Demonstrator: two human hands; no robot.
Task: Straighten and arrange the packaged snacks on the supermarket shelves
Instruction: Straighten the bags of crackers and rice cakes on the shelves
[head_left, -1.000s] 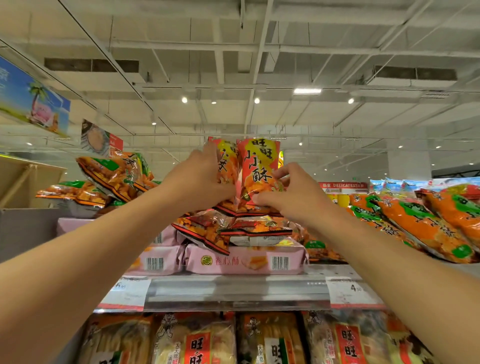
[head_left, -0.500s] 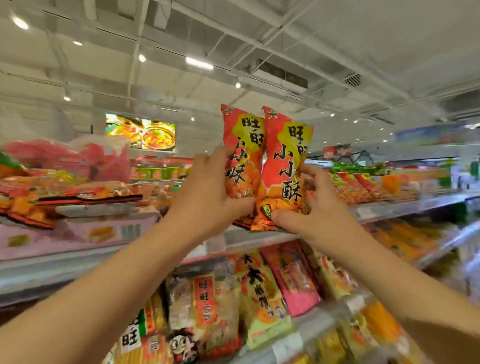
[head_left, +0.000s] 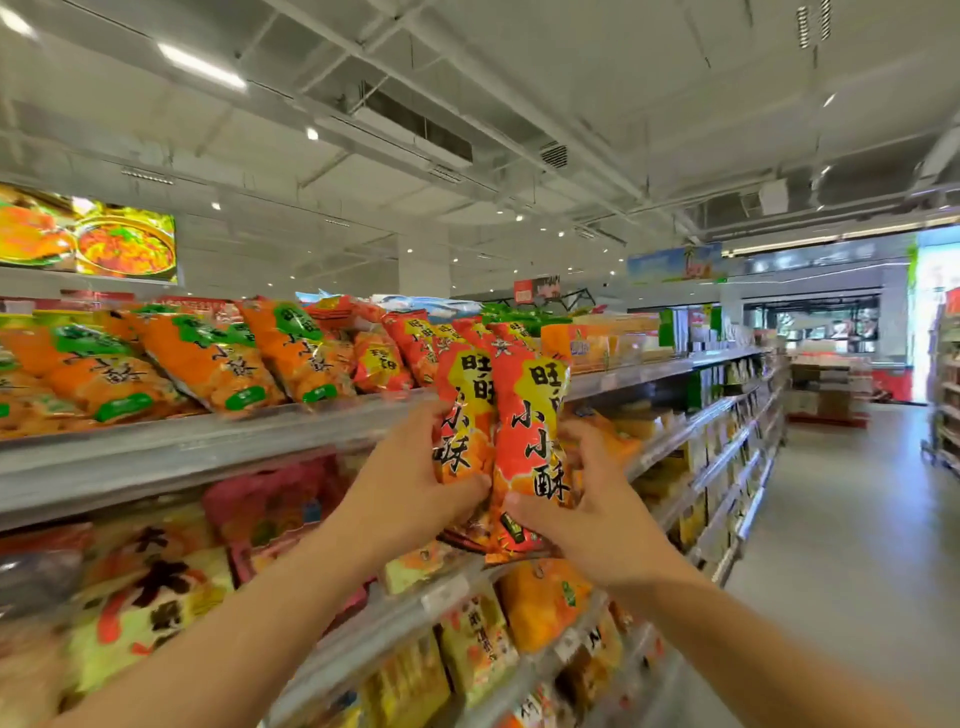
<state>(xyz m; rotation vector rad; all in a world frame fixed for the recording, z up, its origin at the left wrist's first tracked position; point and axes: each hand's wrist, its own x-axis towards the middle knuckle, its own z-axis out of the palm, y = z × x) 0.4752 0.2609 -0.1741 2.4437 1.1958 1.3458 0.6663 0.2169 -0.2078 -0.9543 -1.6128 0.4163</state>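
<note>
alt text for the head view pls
Two bare hands hold a pair of red-and-yellow snack bags upright before supermarket shelves: left hand grips one bag, right hand the other. Orange snack bags lean along the top shelf.

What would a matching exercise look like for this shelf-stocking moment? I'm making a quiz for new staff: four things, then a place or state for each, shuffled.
Things:
1. left hand
2. right hand
3. orange bags with green labels
4. food picture sign

Places or states:
A. lying tilted on the top shelf
B. high on the far left wall
C. grips the right red packet
D. grips the left red packet

Pairs: 1-D, 2-C, 3-A, 4-B
</note>
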